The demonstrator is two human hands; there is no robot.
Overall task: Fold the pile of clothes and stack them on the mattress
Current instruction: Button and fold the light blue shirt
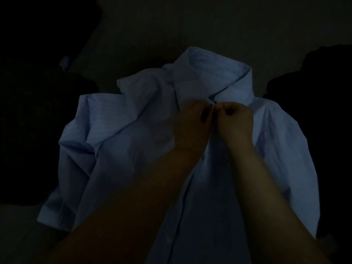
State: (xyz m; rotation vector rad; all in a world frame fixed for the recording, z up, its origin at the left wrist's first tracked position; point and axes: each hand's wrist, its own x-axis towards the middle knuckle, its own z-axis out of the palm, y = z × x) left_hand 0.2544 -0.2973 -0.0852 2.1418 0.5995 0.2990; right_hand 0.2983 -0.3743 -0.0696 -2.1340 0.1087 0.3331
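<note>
A light blue button-up shirt (118, 141) lies front-up across the dim mattress (171, 27), collar at the far end, its sleeves crumpled to both sides. My left hand (192, 124) and my right hand (236, 121) meet just below the collar. Both pinch the shirt's front edges at the top button, fingers curled. My forearms cover part of the shirt's front.
The scene is very dark. Dark heaps of clothing lie at the left (38, 121) and at the right (323, 82) of the shirt. A small pale item (64, 62) shows at the far left.
</note>
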